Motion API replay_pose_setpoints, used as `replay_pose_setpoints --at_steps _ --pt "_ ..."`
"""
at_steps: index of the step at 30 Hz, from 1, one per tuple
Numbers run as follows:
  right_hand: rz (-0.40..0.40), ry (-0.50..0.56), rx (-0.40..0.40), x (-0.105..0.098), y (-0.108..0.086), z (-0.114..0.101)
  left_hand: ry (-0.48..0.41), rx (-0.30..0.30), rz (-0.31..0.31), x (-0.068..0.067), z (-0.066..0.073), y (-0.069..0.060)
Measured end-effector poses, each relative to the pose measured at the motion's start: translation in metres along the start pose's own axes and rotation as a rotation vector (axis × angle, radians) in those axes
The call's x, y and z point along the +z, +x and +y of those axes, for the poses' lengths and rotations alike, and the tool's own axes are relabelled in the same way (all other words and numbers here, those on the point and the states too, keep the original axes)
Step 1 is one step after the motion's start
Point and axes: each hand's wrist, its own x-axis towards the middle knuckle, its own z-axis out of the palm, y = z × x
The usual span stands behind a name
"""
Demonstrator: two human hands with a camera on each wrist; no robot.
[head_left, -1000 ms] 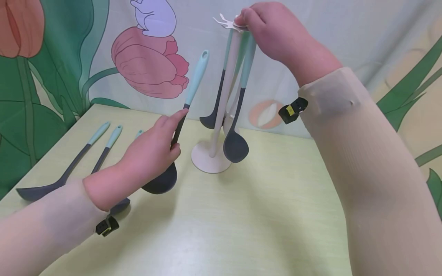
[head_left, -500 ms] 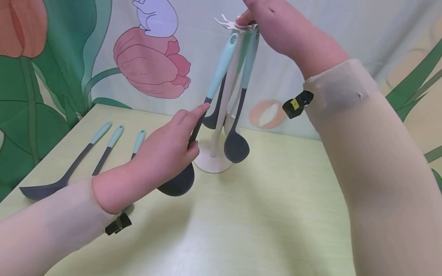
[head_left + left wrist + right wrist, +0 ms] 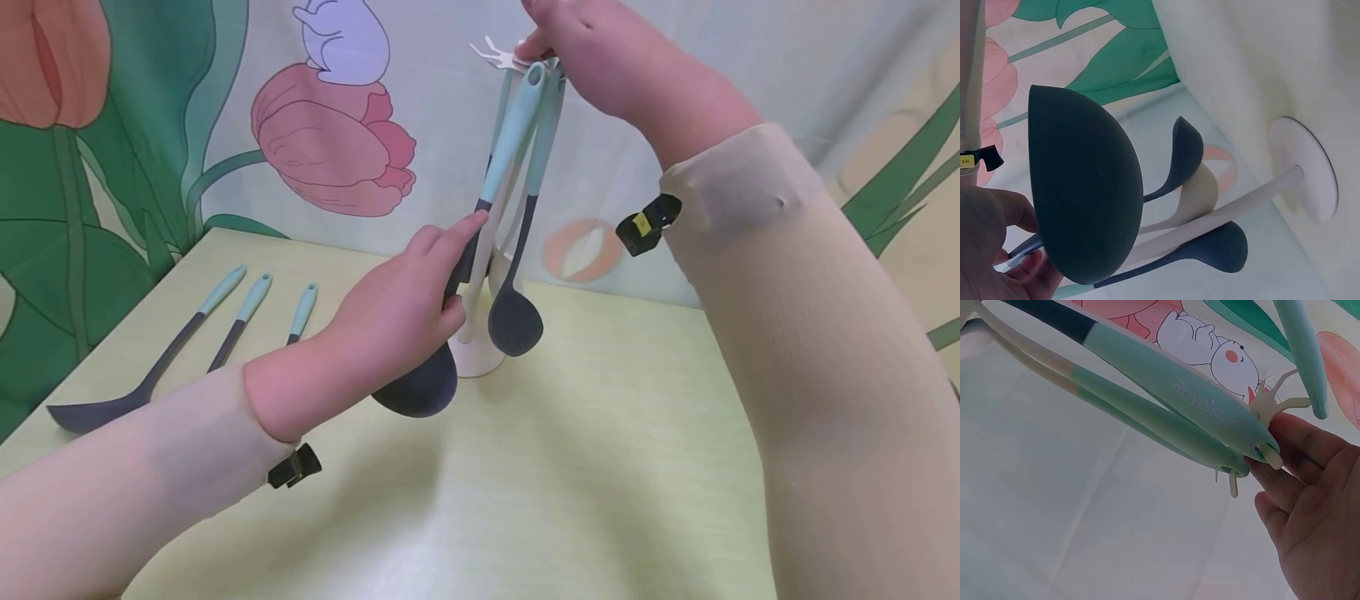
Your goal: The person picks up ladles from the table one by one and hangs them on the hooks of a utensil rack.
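Observation:
The left hand [image 3: 401, 304] grips the dark shaft of a ladle [image 3: 423, 389] with a mint handle, held upright and tilted in front of the stand. In the left wrist view the ladle's dark bowl [image 3: 1085, 187] covers part of the fingers. Its handle top overlaps the hook area in the head view; in the right wrist view a mint handle [image 3: 1305, 356] is apart from the hooks. The right hand [image 3: 615, 75] holds the hooked top [image 3: 1269, 403] of the white stand [image 3: 480, 360]. Several utensils hang there, among them a dark ladle [image 3: 515, 322].
On the table's left side lie a dark ladle [image 3: 101, 412] and two other mint-handled utensils [image 3: 257, 297], [image 3: 303, 312], partly behind the left arm. A patterned curtain [image 3: 450, 167] hangs behind the table [image 3: 600, 467].
The left hand has carried the ladle right, from beside the stand to in front of it. The right hand has shifted slightly and turned at the stand's top.

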Motion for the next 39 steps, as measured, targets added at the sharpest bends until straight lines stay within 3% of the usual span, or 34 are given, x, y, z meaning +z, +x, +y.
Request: replay_pose_setpoints --at_steps 6,12,19,26,39 --pt "0.018 -0.048 0.001 0.000 0.004 0.003 0.004 0.028 0.038 0.002 0.002 0.006" --pt "0.027 -0.143 0.046 -0.002 0.011 0.002 -0.020 0.009 0.025 0.006 0.002 0.009" --pt "0.013 -0.245 0.042 -0.006 0.016 -0.003 -0.023 0.009 0.040 0.013 0.002 0.014" --pt "0.003 -0.214 0.094 -0.010 0.020 0.001 -0.028 0.018 0.058 0.021 0.003 0.016" --pt "0.071 -0.248 0.086 -0.011 0.018 -0.001 -0.059 0.025 0.102 0.035 0.001 0.018"
